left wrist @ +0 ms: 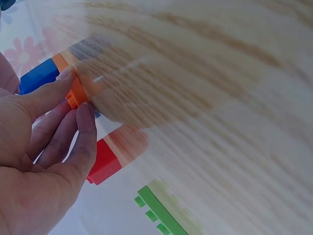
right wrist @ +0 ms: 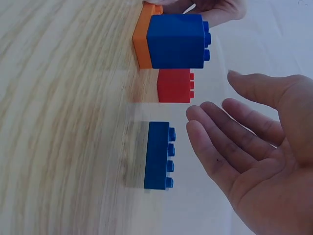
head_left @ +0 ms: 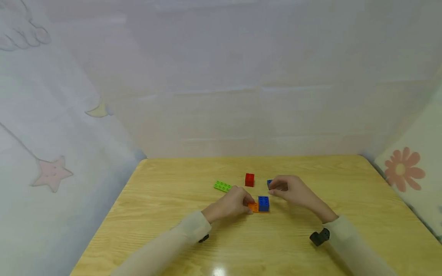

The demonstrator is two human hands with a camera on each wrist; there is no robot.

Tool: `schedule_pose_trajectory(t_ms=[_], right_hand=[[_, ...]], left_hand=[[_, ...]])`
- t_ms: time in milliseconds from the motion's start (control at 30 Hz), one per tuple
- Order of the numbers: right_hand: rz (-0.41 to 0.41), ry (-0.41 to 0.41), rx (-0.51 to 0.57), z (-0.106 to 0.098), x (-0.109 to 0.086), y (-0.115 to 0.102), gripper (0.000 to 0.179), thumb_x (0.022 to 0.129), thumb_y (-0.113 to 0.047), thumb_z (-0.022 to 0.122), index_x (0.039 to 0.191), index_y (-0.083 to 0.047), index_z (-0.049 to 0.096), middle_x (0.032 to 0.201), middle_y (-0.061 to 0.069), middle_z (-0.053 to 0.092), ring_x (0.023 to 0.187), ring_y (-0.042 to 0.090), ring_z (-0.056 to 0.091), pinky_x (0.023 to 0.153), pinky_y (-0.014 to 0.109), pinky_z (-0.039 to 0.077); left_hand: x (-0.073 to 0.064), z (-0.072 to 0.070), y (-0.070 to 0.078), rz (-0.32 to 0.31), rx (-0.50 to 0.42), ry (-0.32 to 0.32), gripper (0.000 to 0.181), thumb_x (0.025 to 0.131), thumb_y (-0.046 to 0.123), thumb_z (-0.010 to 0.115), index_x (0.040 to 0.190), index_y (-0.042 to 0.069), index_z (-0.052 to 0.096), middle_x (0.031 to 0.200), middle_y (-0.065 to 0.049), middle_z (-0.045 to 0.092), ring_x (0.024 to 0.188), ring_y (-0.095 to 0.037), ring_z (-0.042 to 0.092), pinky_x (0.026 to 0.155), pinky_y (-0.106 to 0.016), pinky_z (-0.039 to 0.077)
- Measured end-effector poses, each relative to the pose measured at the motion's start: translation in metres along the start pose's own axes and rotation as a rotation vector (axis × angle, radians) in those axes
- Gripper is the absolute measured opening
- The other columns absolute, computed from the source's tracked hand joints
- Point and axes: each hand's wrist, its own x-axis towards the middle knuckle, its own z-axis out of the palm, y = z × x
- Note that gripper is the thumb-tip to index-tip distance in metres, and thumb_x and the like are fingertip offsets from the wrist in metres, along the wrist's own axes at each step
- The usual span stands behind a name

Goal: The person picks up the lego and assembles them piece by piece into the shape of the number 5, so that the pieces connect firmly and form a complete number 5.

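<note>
With thumb and fingers my left hand (head_left: pixel 229 203) pinches one end of an orange building plate (left wrist: pixel 77 93) that lies on the table. On the plate's other end stands a tall blue building brick (head_left: pixel 263 203), studs up. My right hand (head_left: pixel 293 189) is held open, fingers loosely bent and apart from the thumb, with nothing between them. Close by its fingertips lies a longer, lower blue brick (right wrist: pixel 156 155) with a row of studs. The hand partly covers that brick in the head view.
A red brick (head_left: pixel 249 180) stands on the wooden table (head_left: pixel 165 214) behind the plate. A flat green studded plate (head_left: pixel 222 186) lies just beyond my left hand. Pale printed cloth (head_left: pixel 221 96) hangs around the table's back and sides.
</note>
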Motion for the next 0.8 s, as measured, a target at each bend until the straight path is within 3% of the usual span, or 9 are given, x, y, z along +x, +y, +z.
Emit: schedule_pose_trajectory(t_ms=[233, 367, 800], right_hand=[[0.017, 0.040, -0.021, -0.004, -0.002, 0.010, 0.021, 0.102, -0.026, 0.072, 0.114, -0.010, 0.076, 0.109, 0.000, 0.077, 0.100, 0.015, 0.073, 0.087, 0.033, 0.061], [0.030, 0.085, -0.055, -0.009, 0.000, 0.013, 0.017, 0.101, -0.021, 0.072, 0.113, -0.010, 0.077, 0.108, 0.001, 0.078, 0.099, 0.017, 0.073, 0.088, 0.039, 0.062], [0.079, 0.127, -0.072, -0.014, -0.001, 0.036, 0.032, 0.100, -0.025, 0.073, 0.125, -0.006, 0.073, 0.129, 0.018, 0.072, 0.117, 0.042, 0.070, 0.096, 0.054, 0.060]], left_hand=[[0.002, 0.005, -0.001, -0.031, 0.012, -0.003, 0.028, 0.089, 0.016, 0.086, 0.117, 0.009, 0.082, 0.113, 0.000, 0.082, 0.088, 0.002, 0.070, 0.077, -0.012, 0.056], [0.003, 0.002, 0.000, -0.011, 0.033, 0.006, 0.029, 0.090, 0.015, 0.085, 0.117, 0.008, 0.082, 0.113, -0.001, 0.082, 0.088, 0.001, 0.070, 0.076, -0.013, 0.057], [-0.002, 0.002, -0.001, -0.011, -0.004, 0.003, 0.030, 0.090, 0.014, 0.085, 0.118, 0.007, 0.081, 0.114, -0.003, 0.081, 0.087, 0.001, 0.068, 0.076, -0.013, 0.056]])
